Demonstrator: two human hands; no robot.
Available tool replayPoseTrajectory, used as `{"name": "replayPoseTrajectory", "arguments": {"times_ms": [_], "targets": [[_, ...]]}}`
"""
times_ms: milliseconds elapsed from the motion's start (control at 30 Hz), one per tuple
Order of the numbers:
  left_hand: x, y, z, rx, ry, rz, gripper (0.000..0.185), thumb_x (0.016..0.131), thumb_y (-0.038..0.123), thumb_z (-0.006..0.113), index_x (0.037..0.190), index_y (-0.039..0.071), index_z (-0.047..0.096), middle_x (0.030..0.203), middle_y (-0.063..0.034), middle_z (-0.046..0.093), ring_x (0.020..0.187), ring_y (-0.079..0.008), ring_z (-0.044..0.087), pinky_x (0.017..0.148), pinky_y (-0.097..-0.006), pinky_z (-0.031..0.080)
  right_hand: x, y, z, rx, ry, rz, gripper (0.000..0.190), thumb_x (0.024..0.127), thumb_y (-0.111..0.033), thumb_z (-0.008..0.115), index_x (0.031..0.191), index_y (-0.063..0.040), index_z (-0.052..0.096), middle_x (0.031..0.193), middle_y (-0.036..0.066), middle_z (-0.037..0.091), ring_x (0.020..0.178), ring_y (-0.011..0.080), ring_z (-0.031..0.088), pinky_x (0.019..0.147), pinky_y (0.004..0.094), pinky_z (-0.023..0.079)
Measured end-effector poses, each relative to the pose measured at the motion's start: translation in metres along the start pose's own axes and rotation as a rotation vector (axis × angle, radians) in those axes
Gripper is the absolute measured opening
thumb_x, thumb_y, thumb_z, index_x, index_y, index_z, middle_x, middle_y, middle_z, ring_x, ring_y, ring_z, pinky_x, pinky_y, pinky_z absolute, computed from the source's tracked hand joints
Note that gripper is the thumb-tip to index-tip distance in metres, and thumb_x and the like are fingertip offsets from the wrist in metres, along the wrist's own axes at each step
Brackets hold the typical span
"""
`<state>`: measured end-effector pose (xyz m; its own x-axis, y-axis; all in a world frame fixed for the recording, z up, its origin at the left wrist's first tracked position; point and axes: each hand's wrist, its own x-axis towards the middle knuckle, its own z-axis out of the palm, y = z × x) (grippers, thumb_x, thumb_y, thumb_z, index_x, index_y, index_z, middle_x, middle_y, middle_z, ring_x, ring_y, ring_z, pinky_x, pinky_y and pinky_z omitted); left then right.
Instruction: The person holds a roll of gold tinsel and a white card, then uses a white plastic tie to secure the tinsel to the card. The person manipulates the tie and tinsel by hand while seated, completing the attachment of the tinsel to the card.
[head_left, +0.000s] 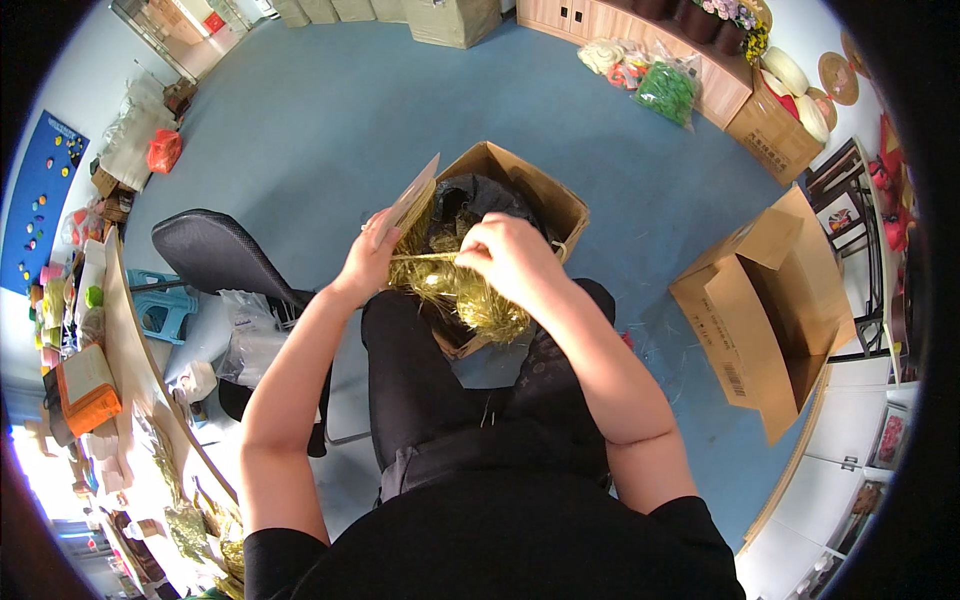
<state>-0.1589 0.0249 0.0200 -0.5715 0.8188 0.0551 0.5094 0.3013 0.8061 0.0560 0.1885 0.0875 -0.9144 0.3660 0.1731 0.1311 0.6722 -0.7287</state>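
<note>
My left hand (369, 260) grips a flat pale board (411, 193) held on edge, with gold tinsel wound on its inner side. From there a taut gold tinsel strand (426, 257) runs across to my right hand (508, 251), which pinches it between thumb and fingers. Below the strand a loose heap of shiny gold tinsel (491, 311) hangs between my knees. Behind it stands an open cardboard box (559, 191) on the floor, holding a black plastic bag (499, 196) with more tinsel in it. My right hand partly hides the bag and the tinsel.
A black chair (217, 251) stands at my left, near a blue plastic stool (161, 307) and a cluttered table (139, 352). On the right lies an open cardboard carton (731, 330). Filled plastic bags (664, 90) rest by the wooden cabinet (724, 82).
</note>
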Motion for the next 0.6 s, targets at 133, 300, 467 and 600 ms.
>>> {"name": "replayPoseTrajectory", "arguments": {"times_ms": [133, 300, 467, 600], "targets": [[-0.01, 0.017, -0.034, -0.431, -0.243, -0.063, 0.044, 0.106, 0.02, 0.049, 0.143, -0.002, 0.045, 0.14, -0.0128, 0.053, 0.132, -0.0224, 0.045, 0.111, -0.0349, 0.035, 0.018, 0.017, -0.018, 0.06, 0.064, -0.013, 0.016, 0.082, -0.017, 0.078, 0.083, -0.002, 0.071, 0.08, 0.009, 0.064, 0.071, 0.0231, 0.064, 0.066, 0.0353, 0.05], [-0.027, 0.045, -0.049, -0.808, -0.417, -0.079, 0.046, 0.104, 0.016, 0.05, 0.145, -0.003, 0.042, 0.144, -0.0152, 0.051, 0.135, -0.0265, 0.045, 0.113, -0.0389, 0.036, 0.028, 0.031, -0.024, 0.128, 0.102, -0.053, 0.02, 0.08, -0.015, 0.081, 0.084, -0.001, 0.069, 0.083, 0.009, 0.067, 0.075, 0.0186, 0.067, 0.069, 0.0312, 0.052], [-0.032, 0.058, -0.05, -0.886, -0.469, -0.092, 0.049, 0.102, 0.013, 0.054, 0.146, -0.004, 0.04, 0.147, -0.018, 0.048, 0.138, -0.0298, 0.043, 0.115, -0.0406, 0.035, 0.03, 0.03, -0.027, 0.167, 0.133, -0.05, 0.019, 0.081, -0.012, 0.081, 0.084, 0.001, 0.067, 0.084, 0.008, 0.068, 0.077, 0.0174, 0.068, 0.071, 0.031, 0.054], [-0.035, 0.06, -0.048, -0.972, -0.473, -0.109, 0.05, 0.101, 0.012, 0.056, 0.146, -0.004, 0.04, 0.147, -0.0185, 0.048, 0.139, -0.0303, 0.043, 0.116, -0.0407, 0.035, 0.03, 0.029, -0.03, 0.196, 0.13, -0.04, 0.025, 0.083, -0.021, 0.08, 0.085, 0.001, 0.068, 0.085, 0.013, 0.068, 0.079, 0.0237, 0.068, 0.073, 0.0356, 0.053]]}}
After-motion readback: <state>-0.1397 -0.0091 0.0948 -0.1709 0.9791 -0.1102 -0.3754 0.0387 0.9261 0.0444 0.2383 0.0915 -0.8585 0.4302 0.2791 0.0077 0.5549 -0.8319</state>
